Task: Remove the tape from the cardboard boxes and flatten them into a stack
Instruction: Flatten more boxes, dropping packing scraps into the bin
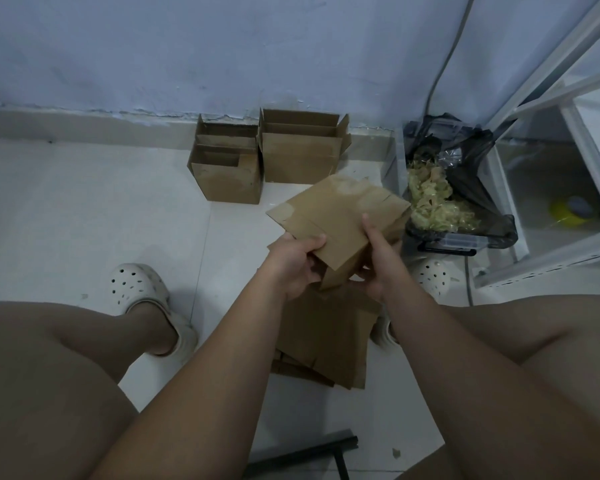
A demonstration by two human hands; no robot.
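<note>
The flat cardboard box (336,220) is up in the air, held in front of the person's knees. It is folded flat and tilted, with its far end pointing toward the wall. The left hand (293,263) holds its near left edge. The thumb lies on top and the fingers are curled under, so this grip pinches the cardboard. The right hand (378,258) holds the near right edge the same way, thumb on top and fingers below, so this grip pinches it too.

Right under the hands a stack of flat boxes (326,337) lies on the floor (84,209), between the person's feet. The held box is above it and does not touch it.

Farther off, a small open box (226,181) and a big open box (300,161) stand side by side, touching, against the blue wall (187,46). Their flaps are up.

To the right of the held box a black bag (478,202) sits open, with crumpled tape (430,199) inside. Beside it stands a white rack (548,98), and a yellow thing (568,211) lies low in it, too blurry to name. A grey cable (444,64) runs down the wall behind the bag.

The person wears white clogs, the left clog (142,292) out wide and the right clog (430,275) near the bag.
</note>
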